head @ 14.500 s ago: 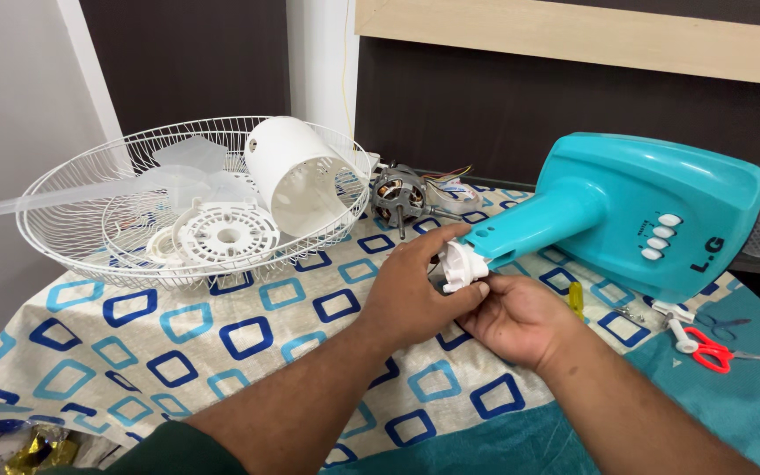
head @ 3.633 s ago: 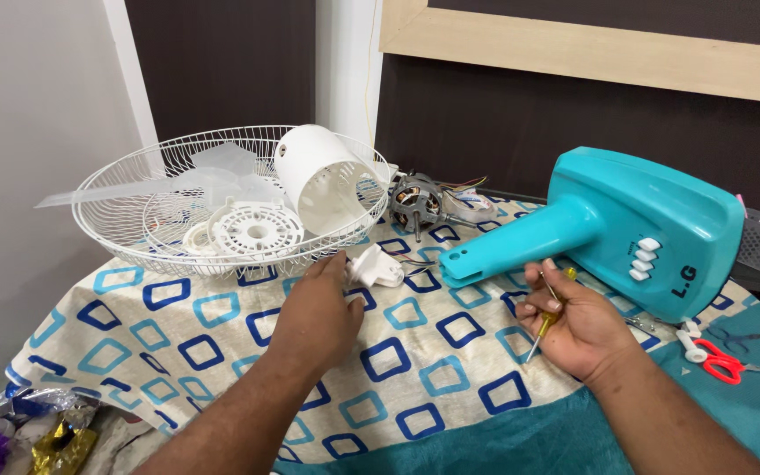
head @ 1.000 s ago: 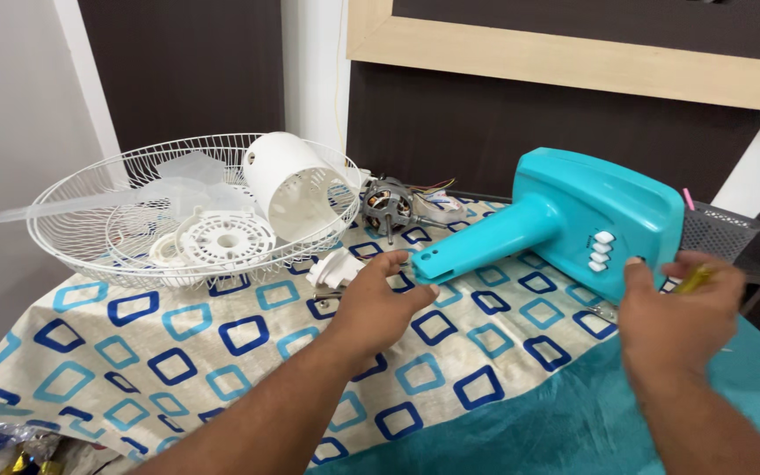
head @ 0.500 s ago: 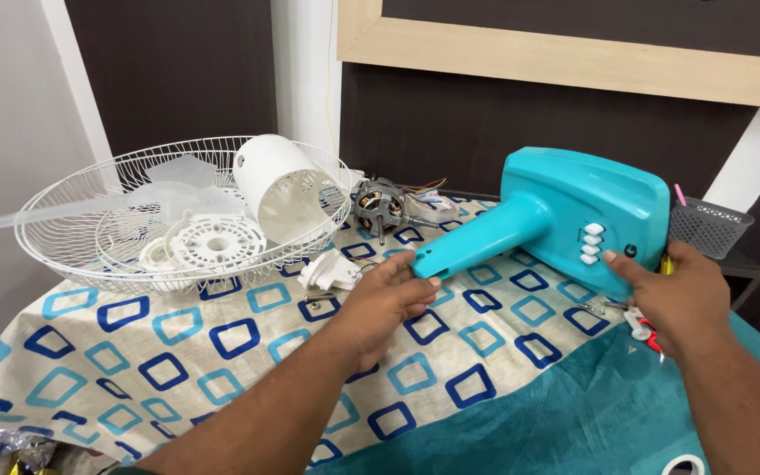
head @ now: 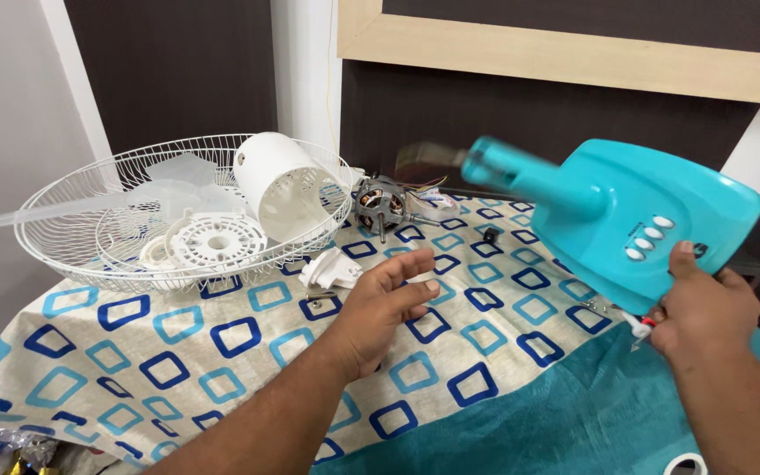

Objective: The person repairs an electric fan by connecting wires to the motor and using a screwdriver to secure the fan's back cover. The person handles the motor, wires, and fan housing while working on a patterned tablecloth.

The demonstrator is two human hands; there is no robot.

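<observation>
Turquoise fan base (head: pixel 639 220) lifted and tipping at the right of the frame.

At the upper left, the white wire grille (head: pixel 178 207) keeps its place on the patterned cloth (head: pixel 178 352), with the clear blades, the white round cover (head: pixel 283 189) and the vented disc (head: pixel 215 244) in it. The small white plastic piece (head: pixel 329 268) and the motor (head: pixel 380 204) lie just right of it, untouched. The left hand (head: pixel 380 308), which half a second ago rested on the neck of the base, now hangs over the cloth in mid frame, fingers (head: pixel 415 290) loosely spread and holding nothing. The right hand (head: pixel 705 308) has closed its fingers on the base's lower edge, and the base has swung up off the cloth, its neck blurred with motion. So the weight now seems to sit with the right hand alone.
</observation>
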